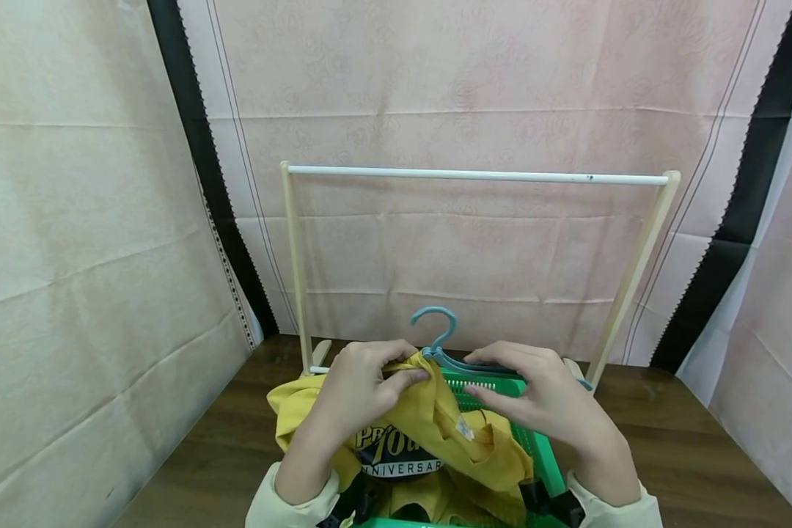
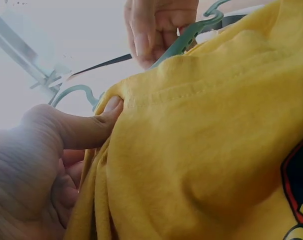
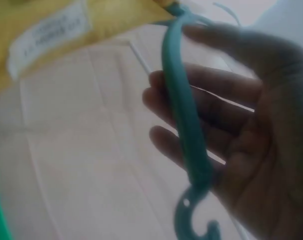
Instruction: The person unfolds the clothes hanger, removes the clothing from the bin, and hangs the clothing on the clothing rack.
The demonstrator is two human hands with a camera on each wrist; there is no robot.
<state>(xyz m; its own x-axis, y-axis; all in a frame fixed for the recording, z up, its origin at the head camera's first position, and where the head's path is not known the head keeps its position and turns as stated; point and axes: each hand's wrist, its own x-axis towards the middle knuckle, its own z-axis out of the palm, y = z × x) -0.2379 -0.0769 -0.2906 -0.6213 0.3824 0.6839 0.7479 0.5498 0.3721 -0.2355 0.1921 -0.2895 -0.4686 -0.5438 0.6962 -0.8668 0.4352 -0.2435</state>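
A yellow T-shirt (image 1: pixel 495 458) with a dark printed badge hangs in folds from my left hand (image 1: pixel 359 392), whose thumb and fingers pinch its cloth near the neckline. One arm of the blue hanger (image 1: pixel 443 339) is covered by the shirt, while the hook stands up free. My right hand (image 1: pixel 551 392) is beside the bare hanger arm, its thumb and fingers spread apart. In the right wrist view, the fingers (image 3: pixel 221 82) lie behind that hanger arm (image 3: pixel 179 95), not curled round it; whether the thumb touches it I cannot tell. A white label shows on the shirt.
Beneath the shirt stands a green basket (image 1: pixel 549 458) on a brown wooden table (image 1: pixel 198 458). Behind it rises a rack with a white crossbar (image 1: pixel 475 175) and cream posts. Pale fabric (image 1: pixel 449 81) surrounds the table at the back and sides.
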